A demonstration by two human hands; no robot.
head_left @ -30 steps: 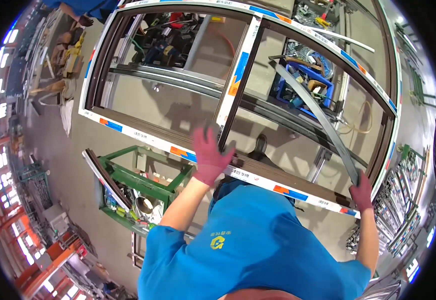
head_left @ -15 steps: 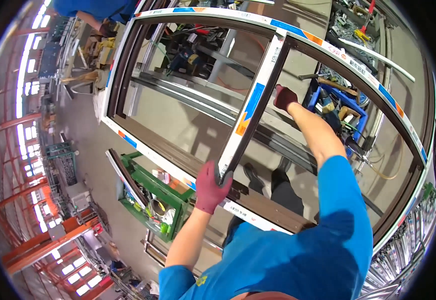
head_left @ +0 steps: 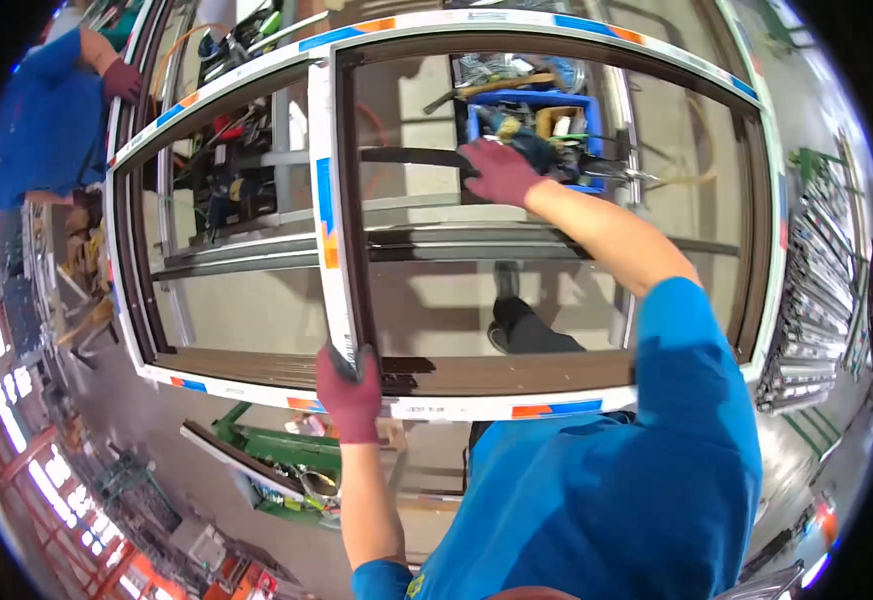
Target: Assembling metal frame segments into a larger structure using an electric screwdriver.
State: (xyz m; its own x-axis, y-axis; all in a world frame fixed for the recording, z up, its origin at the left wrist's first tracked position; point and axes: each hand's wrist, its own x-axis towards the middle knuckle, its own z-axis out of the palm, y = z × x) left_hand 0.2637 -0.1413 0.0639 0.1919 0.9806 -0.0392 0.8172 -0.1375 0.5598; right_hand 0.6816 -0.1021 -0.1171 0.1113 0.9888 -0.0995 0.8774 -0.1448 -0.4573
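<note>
A large brown window frame (head_left: 491, 372), edged with white tape bearing blue and orange patches, lies before me. An upright bar (head_left: 330, 200) divides it into two openings. My left hand (head_left: 349, 398), in a maroon glove with dark patches, is closed round the near end of this bar, where it meets the near rail. Over the right opening, my right hand (head_left: 504, 172), in a matching glove, seems closed on the end of a dark flat strip (head_left: 411, 156). The strip reaches leftward to the dividing bar; its gripped end is hidden by the fingers.
Beyond my right hand, a blue crate (head_left: 596, 130) holds tools, with a hammer (head_left: 501, 88) by its rim. Grey support rails (head_left: 456, 245) run underneath. A co-worker (head_left: 46, 125) stands at the far left. Metal profiles (head_left: 816, 290) are stacked right; a green cart (head_left: 281, 445) stands near left.
My view has turned, so the frame appears more level. My right hand is now above the crate's near left side, and the dark strip shows beside it. My left hand keeps its grip.
</note>
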